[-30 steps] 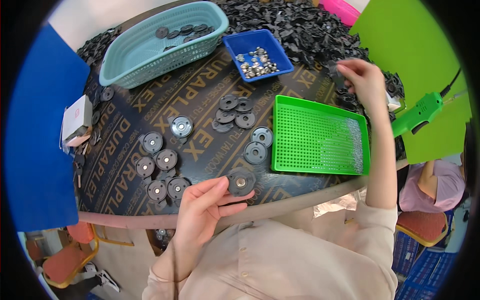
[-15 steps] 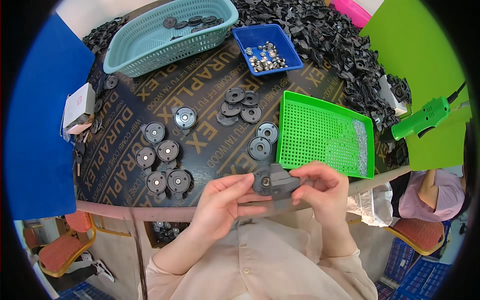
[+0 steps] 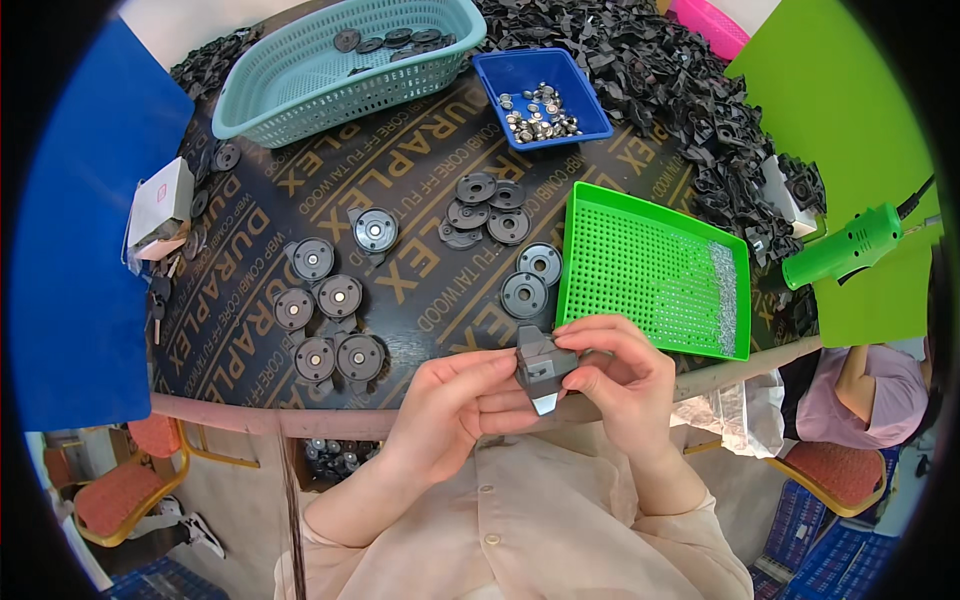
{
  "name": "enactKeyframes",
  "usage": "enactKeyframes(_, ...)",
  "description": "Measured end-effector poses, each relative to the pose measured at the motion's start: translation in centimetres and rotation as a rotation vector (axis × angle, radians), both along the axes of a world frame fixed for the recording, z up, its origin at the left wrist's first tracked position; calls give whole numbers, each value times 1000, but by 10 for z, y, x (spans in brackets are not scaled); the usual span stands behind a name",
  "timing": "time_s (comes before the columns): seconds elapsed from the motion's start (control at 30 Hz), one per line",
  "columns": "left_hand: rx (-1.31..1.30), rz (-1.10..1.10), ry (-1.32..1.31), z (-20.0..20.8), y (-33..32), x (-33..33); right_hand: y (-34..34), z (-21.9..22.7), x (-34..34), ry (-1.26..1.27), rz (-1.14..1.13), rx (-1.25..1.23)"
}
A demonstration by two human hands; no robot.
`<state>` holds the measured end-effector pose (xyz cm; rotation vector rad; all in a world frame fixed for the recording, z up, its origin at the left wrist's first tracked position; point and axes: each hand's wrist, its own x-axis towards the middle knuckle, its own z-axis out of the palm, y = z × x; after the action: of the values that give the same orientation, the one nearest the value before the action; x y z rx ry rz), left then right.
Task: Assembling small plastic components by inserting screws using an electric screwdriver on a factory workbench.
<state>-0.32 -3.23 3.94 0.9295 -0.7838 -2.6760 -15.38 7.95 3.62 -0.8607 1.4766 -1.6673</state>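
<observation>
An angular black plastic piece with a small slot on its face is between my hands at the table's near edge. My left hand pinches its left side, thumb on top and fingers beneath. On the right, the thumb and fingers of my right hand grip the same piece. Whatever lies under it is hidden. Just beyond my hands are two round black discs with centre holes. Left of them, more discs with shiny metal centres rest on black winged pieces. A small stack of discs sits farther back.
A green perforated tray holds small silvery parts. Behind stand a blue bin of metal caps and a teal basket with discs. Black parts heap along the far right. A green power screwdriver hangs at right, near a seated person.
The angular piece has moved left and now covers the round disc seen in my left hand before. My right hand has shifted left and slightly up with it.
</observation>
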Motion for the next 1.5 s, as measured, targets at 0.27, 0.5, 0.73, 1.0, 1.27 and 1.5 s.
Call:
enactKeyframes(0.27, -52, -22, 26, 2, 2, 1, 0, -2, -1, -84, -2, -28)
enactKeyframes(0.5, -58, -31, 5, 4, 2, 1, -1, -1, 0, -57, 2, -63)
enactKeyframes(0.73, 12, -8, 32, -1, 1, 4, -1, -1, 2, -67, -3, -10)
enactKeyframes(1.0, -471, -79, 17, 12, 0, 14, 9, 5, -5, 272, 226, 20)
enactKeyframes(1.27, -2299, -2, -439, -2, -41, 34, -49, 49, -65, 909, 150, 104)
enactKeyframes(1.5, -2473, -309, -792, -3, -46, 19, -205, 34, -176, 1417, 238, 493)
